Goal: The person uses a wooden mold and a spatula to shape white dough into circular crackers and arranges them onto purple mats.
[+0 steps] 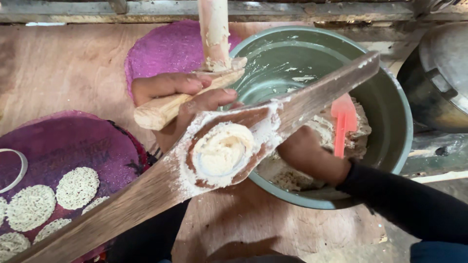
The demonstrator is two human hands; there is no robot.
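My left hand (187, 95) is closed around the short wooden cross-handle (156, 111) of a dough-smeared plunger (214, 34) that stands upright. A long wooden press plank (321, 90) runs diagonally across the view, and its round hole is packed with pale dough (222, 152). My right hand (309, 157), in a dark sleeve, reaches under the plank into a green bowl (390, 114) and rests on the dough lump (358, 124) there. Its fingers are hidden. A red spatula (342, 122) stands in the dough.
On the left, a purple round mat (73, 146) holds several pressed noodle discs (77, 187) and a white ring (17, 168). A second purple mat (165, 48) lies behind my left hand. A dark metal pot (438, 78) stands at the right, on a plywood surface (58, 68).
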